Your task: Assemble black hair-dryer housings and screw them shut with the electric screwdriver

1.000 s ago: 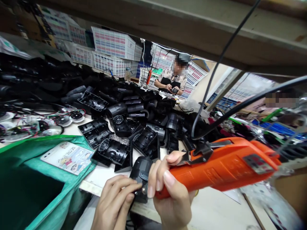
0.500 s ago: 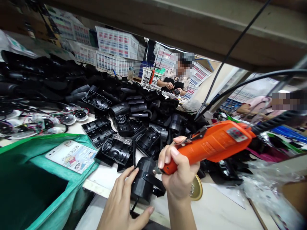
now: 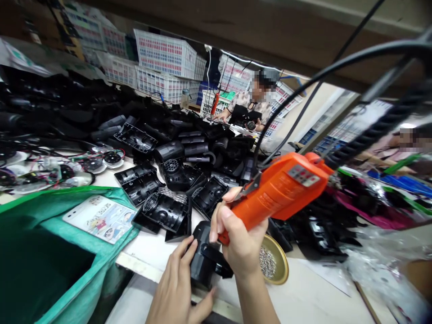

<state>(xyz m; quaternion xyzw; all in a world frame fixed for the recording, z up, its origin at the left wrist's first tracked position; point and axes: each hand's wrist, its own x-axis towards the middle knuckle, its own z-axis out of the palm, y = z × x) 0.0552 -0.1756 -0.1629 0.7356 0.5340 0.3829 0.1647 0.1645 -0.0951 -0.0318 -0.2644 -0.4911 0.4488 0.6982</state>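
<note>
My right hand (image 3: 240, 238) is wrapped round an orange electric screwdriver (image 3: 280, 191), which slants down to the left. Its tip is hidden behind my fingers, close to the upper side of a black cylindrical housing (image 3: 201, 265). A black bracket (image 3: 216, 258) is attached to the housing on the side facing the screwdriver. My left hand (image 3: 178, 283) steadies the housing at the table's front edge, fingers on its left side and thumb below. Just right of my right wrist stands a gold-coloured bowl (image 3: 283, 270) with many small metal screws in it.
Black plastic shells (image 3: 165, 211) are heaped across the table, with wired round parts (image 3: 113, 158) at left. A green bag (image 3: 111, 265) hangs at the front left, a phone (image 3: 101, 219) on its edge. Clear plastic bags (image 3: 381, 270) lie right. A co-worker (image 3: 248, 108) sits opposite.
My right hand and the screwdriver have shifted slightly left, and the screwdriver's rear end has swung left, uncovering more of the screw bowl. The housing has tilted a little under my left hand.
</note>
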